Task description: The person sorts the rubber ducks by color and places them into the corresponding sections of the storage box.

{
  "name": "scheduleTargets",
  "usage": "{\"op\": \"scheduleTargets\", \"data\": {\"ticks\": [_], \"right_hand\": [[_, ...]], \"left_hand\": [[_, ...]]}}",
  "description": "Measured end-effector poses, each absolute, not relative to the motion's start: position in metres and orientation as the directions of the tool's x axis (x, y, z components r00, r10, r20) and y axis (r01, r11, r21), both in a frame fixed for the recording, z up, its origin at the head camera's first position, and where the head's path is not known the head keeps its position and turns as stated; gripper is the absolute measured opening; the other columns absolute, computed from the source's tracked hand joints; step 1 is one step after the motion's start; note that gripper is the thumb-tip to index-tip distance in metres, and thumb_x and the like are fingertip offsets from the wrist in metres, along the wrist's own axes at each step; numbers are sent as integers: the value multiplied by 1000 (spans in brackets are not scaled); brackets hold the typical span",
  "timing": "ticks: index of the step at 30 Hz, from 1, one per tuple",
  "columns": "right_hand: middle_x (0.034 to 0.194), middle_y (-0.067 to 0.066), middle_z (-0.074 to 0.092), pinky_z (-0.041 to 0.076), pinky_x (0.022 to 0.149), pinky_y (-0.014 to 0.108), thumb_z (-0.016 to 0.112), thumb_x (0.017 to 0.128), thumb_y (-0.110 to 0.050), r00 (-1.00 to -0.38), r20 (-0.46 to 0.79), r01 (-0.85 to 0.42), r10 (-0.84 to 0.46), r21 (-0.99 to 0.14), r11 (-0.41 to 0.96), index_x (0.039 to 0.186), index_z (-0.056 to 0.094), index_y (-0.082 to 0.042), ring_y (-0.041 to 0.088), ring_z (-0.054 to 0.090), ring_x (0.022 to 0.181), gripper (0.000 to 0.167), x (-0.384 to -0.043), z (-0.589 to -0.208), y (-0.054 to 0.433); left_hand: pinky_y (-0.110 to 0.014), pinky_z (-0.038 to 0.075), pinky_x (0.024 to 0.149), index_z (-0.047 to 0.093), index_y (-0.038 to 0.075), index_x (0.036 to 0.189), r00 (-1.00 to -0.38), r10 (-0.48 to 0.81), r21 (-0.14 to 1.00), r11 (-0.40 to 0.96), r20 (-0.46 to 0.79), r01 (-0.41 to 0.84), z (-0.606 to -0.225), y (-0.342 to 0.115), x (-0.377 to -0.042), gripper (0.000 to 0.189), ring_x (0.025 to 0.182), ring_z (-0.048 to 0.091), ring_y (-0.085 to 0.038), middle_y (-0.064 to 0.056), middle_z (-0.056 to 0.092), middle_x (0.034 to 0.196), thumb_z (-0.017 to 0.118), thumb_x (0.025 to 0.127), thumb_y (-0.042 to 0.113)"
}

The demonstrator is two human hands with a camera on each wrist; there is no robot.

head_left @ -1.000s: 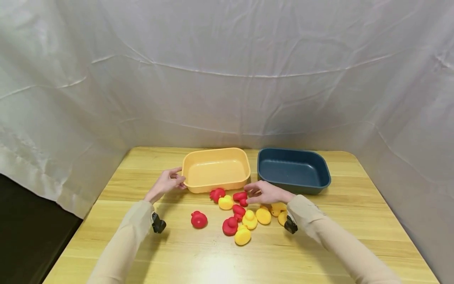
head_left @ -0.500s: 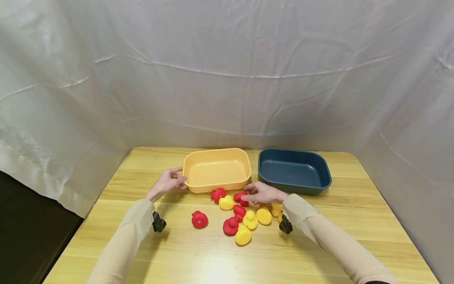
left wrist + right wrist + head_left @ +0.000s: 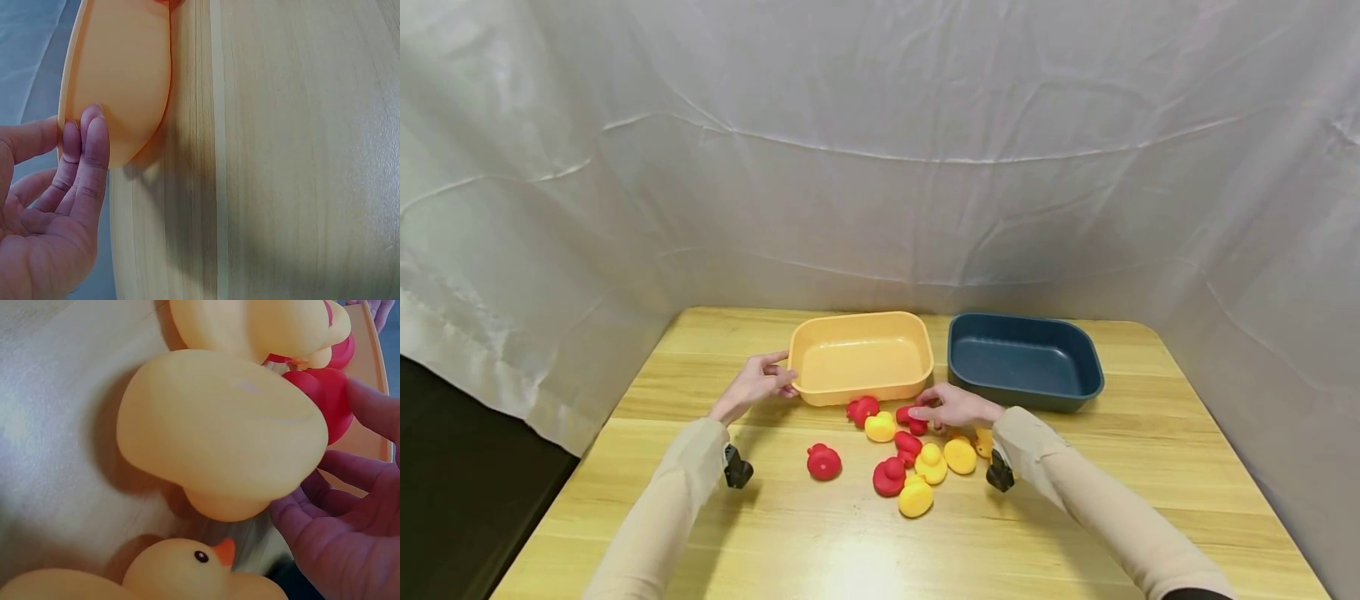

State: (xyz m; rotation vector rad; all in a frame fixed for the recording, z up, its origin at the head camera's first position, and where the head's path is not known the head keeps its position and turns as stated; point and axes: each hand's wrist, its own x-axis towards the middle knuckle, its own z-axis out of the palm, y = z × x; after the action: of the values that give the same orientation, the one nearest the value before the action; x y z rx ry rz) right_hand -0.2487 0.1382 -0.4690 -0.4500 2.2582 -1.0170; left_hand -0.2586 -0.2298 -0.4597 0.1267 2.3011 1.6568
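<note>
In the head view my left hand (image 3: 758,385) holds the left end of a light orange plastic bin (image 3: 859,397). The left wrist view shows its fingers (image 3: 94,147) on either side of the bin's rim. My right hand (image 3: 958,407) pinches a red rubber duck (image 3: 904,415) just in front of that bin, between thumb and fingers. Seen from the right wrist, the red duck (image 3: 334,400) is partly behind a big upturned yellow duck (image 3: 219,425). Another yellow duck (image 3: 175,569) with an orange beak sits beside it.
A dark blue bin (image 3: 1022,390) stands right of the orange one. Several red and yellow ducks lie close together before the bins, among them a yellow duck (image 3: 915,497) nearest the person. One red duck (image 3: 823,462) lies apart, at left. A pale curtain (image 3: 880,208) encloses the wooden table.
My right hand has shifted slightly left and its fingers have drawn together on the red duck. The left hand has stayed at the orange bin's end.
</note>
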Motion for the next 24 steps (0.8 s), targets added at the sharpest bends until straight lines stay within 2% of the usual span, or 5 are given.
{"op": "scheduleTargets", "data": {"ticks": [4,14,20,24], "right_hand": [[79,7,64,47,64,22,62,101,-27,-757,-401,-45,-515,-755,654,121,64,3,16,56,66,37,-249,-468,138],[81,7,63,48,63,23,66,98,-23,-766,-416,19,-490,-777,629,112,66,3,16,54,68,30,-246,-466,135],[87,5,65,47,65,22,69,96,-22,-769,-420,58,-481,-796,603,119,63,6,16,55,69,37,-245,-465,135],[91,7,65,51,67,23,70,95,-22,-779,-415,76,-469,-806,587,123,61,7,16,56,70,41,-245,-464,137]], "left_hand": [[-41,63,88,22,-14,153,-949,244,936,334,-198,-110,-459,-229,-258,65,76,69,-9,-24,69,104,56,101,2],[-38,64,85,22,-15,153,-951,252,942,322,-178,-91,-458,-227,-257,64,75,69,-8,-37,65,112,56,100,1],[-37,64,84,22,-16,152,-952,254,946,312,-173,-88,-459,-227,-257,64,75,70,-9,-34,67,108,56,100,0],[-38,64,84,22,-16,152,-951,256,946,313,-172,-87,-459,-227,-257,65,75,70,-10,-29,70,105,56,100,1]]}}
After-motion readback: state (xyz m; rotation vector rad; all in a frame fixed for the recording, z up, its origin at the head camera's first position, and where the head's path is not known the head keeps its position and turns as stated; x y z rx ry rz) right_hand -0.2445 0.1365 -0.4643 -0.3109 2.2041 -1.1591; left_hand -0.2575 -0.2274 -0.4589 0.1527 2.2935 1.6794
